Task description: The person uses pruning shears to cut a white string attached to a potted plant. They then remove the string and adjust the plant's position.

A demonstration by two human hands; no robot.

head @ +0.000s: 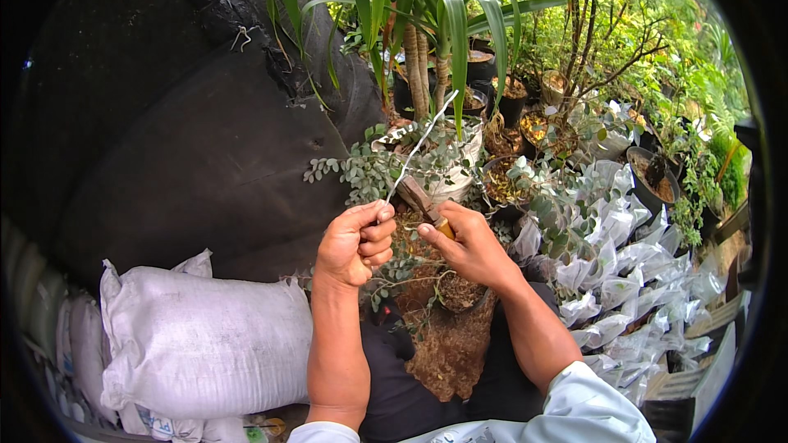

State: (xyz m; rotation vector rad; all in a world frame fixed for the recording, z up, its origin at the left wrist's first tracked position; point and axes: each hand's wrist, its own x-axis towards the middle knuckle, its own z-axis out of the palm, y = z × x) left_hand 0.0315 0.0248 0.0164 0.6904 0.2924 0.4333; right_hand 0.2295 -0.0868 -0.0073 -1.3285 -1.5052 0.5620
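My left hand (357, 243) pinches a thin white strip (418, 146), which looks like twine or twisted plastic and rises up and to the right. Close beside it, my right hand (471, 246) grips the yellowish handle of a knife (425, 203) with a broad, dull brown blade pointing up and left toward the strip. Below the hands, a small potted plant (460, 292) with thin stems and rounded grey-green leaves stands between my legs. Leafy branches (363, 169) of the same look spread behind the hands. Whether the blade touches the strip, I cannot tell.
A stuffed white woven sack (206, 338) lies at left, before a dark sheet (203, 154). Several plants in clear plastic bags (615, 283) crowd the right. Black pots (654, 178) and a tall plant with long leaves (455, 31) stand behind.
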